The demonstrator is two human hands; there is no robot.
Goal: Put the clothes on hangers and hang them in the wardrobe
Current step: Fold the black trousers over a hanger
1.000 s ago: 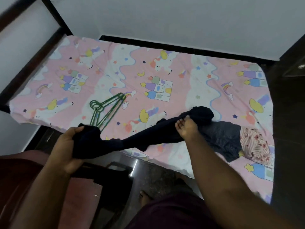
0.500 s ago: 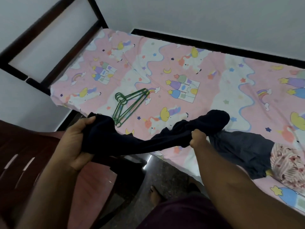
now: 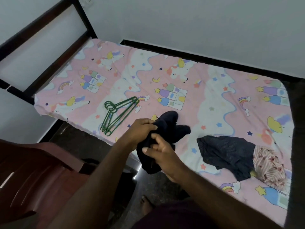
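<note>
A dark navy garment (image 3: 168, 128) is bunched up over the near edge of the bed. My left hand (image 3: 142, 131) grips its upper part, and my right hand (image 3: 162, 153) holds its lower part just below, fingers curled into the cloth. A stack of green wire hangers (image 3: 118, 114) lies on the pink sheet to the left of my hands. Further right on the bed lie a dark striped garment (image 3: 229, 152) and a pink patterned one (image 3: 269, 166). No wardrobe is in view.
The bed (image 3: 189, 90) has a pink cartoon sheet and a dark headboard frame (image 3: 41, 38) at the left. A reddish-brown plastic chair (image 3: 33, 176) stands at the lower left. Dark floor and my foot (image 3: 146, 206) show below.
The navy garment was stretched out between my hands; now both hands have come together and it is bunched between them. The camera has turned, showing more of the bed.
</note>
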